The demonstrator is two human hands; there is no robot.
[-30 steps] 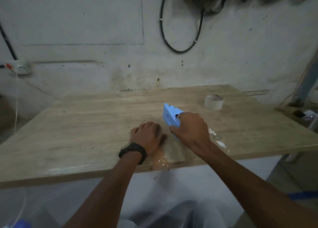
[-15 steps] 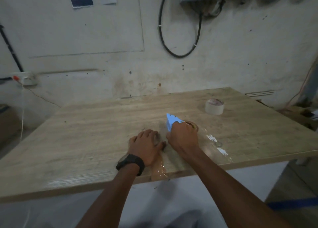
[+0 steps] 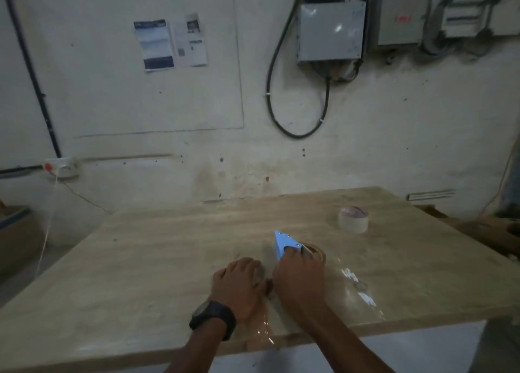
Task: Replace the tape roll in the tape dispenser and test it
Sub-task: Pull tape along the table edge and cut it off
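I see my right hand [image 3: 299, 281] with its grip wrapped around the blue tape dispenser [image 3: 284, 243], which sits low on the tabletop [image 3: 168, 260] near the front edge. My left hand [image 3: 239, 284] lies palm down just beside it, fingers loose, pressing on a shiny strip of clear tape [image 3: 260, 327]. A spare tape roll [image 3: 353, 219] stands apart, farther right.

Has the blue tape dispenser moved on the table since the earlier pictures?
Yes. The blue tape dispenser, held in the right hand, has gone farther from the table's near edge, toward the loose tape roll.
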